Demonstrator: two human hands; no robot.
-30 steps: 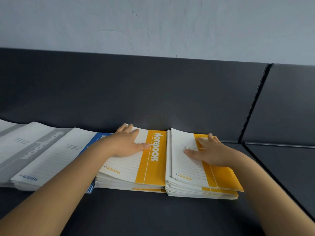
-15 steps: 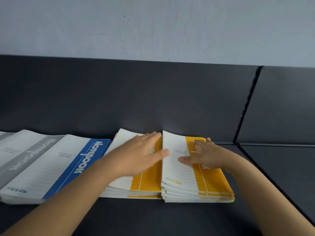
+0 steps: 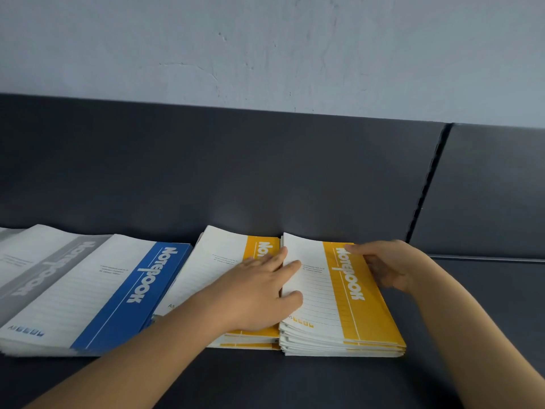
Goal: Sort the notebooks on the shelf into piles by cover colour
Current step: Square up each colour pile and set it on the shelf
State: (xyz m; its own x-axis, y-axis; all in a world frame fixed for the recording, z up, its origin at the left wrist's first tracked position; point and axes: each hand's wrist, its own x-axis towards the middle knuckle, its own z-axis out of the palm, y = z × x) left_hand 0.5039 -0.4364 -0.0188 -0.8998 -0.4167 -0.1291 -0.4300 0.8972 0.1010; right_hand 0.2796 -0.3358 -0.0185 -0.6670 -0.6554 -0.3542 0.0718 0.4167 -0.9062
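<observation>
Now left grip (image 3: 256, 295) and right grip (image 3: 388, 267) flank the rightmost yellow pile (image 3: 327, 302).

Four flat piles of white-covered notebooks are lined up along the back edge of the shelf (image 3: 265, 379): a grey pile (image 3: 35, 276) at the left, a blue pile (image 3: 118, 290) beside it, then the left yellow pile (image 3: 224, 261) touching the thicker right yellow pile (image 3: 354, 296).

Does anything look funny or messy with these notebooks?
The left yellow pile and the right yellow pile sit side by side though they share one cover colour, and the left one is lower. Nothing looks torn or spilled.
</observation>
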